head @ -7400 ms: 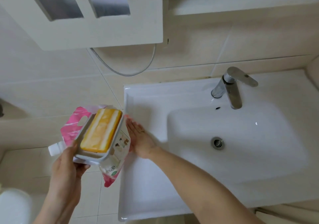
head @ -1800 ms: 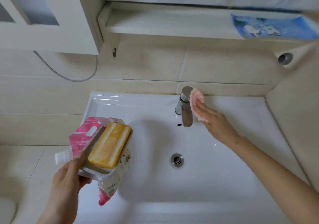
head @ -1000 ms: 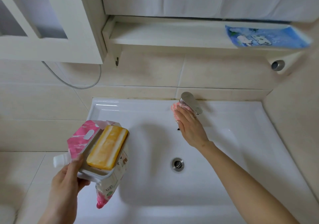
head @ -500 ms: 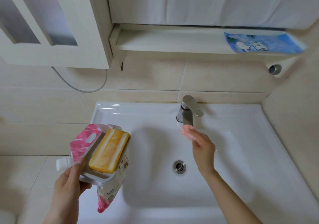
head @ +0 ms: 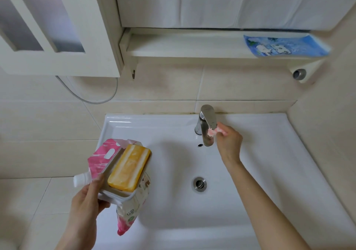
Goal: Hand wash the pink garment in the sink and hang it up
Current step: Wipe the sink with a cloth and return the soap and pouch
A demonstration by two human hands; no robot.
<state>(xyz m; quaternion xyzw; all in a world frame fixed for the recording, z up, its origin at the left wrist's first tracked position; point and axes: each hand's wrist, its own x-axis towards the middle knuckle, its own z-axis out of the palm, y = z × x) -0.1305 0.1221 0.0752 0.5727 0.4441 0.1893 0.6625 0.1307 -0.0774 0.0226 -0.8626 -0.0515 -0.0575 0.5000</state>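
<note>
room: I am looking down at a beige tiled wall [head: 163, 84] with a white sink [head: 134, 122] set against it; a side wall closes in the sink's right edge.
cabinet door [head: 57, 65]: white with frosted panes, it hangs out over the far left. A grey hose [head: 96, 100] loops below its lower edge.
left hand [head: 86, 201]: the fingers are curled under a white soap dish [head: 115, 195] and the pink-and-white pouch [head: 102, 154] beneath it, with the thumb on the dish's near end. I see this load sitting over the sink's left rim, the pouch's bottom hanging in front of it.
soap [head: 129, 168]: a yellow bar filling most of the dish.
drain [head: 199, 184]: in the basin floor between the two arms, with white basin showing all round it.
faucet [head: 207, 126]: steel, at the middle of the back rim, spout pointing toward me.
pink garment [head: 213, 132]: a small crumpled piece touching the spout's right side, above the basin.
right hand [head: 229, 143]: the fingers are clamped together on the pink garment. The forearm crosses the basin's right half from the lower right.
shelf [head: 183, 47]: overhead, under white cabinets, with a blue packet [head: 285, 46] lying at its right end.
</note>
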